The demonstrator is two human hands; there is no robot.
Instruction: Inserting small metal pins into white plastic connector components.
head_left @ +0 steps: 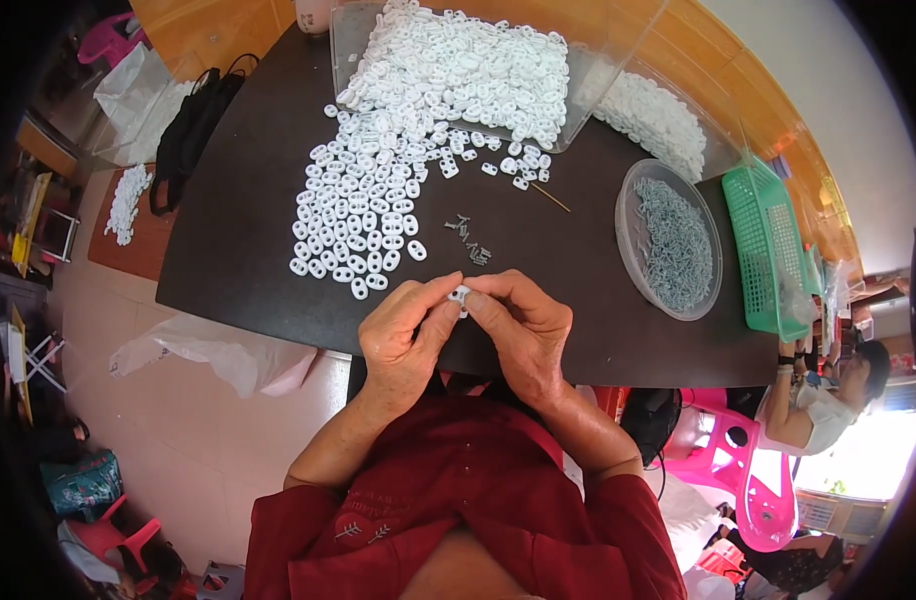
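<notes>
— While my left hand (pixel 403 335) and right hand (pixel 518 330) meet at the dark table's (pixel 238 240) near edge, what's pinched?

— One small white plastic piece (pixel 460 296), fingertips of both closed on it; small screws (pixel 470 240) lie just beyond.

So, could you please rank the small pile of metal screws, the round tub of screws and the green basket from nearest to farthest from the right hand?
1. Small pile of metal screws, just above the right hand.
2. Round tub of screws, to the right.
3. Green basket, far right.
</notes>
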